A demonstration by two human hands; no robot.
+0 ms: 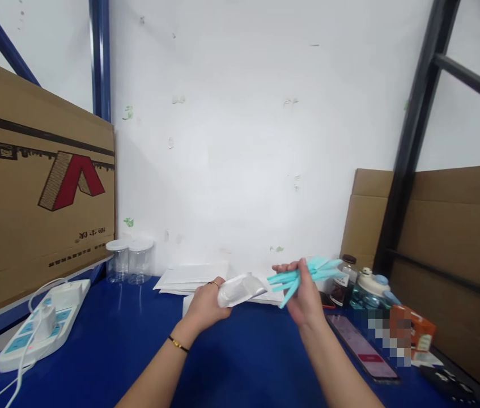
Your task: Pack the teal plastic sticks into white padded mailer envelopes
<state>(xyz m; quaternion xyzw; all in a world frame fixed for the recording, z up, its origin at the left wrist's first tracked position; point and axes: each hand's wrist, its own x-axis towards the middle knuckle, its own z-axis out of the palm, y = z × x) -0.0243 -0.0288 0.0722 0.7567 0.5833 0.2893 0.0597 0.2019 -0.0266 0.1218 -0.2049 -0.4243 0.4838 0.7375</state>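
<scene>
My left hand (pixel 208 305), with a ring and a dark beaded bracelet, grips a white, partly see-through packet (pixel 242 289) that points to the right. Across from it, my right hand (pixel 305 294) holds a bundle of thin turquoise strips (pixel 311 275), which fan out on both sides of the fingers. The packet and the strips are close together above the blue table (pixel 248 357). What the packet contains cannot be made out.
White papers (pixel 188 276) lie against the wall behind my hands. Two clear jars (pixel 140 260) and a power strip (pixel 48 326) are on the left. A phone (pixel 362 348), bottles (pixel 369 289) and an orange box (pixel 418 328) stand or lie on the right.
</scene>
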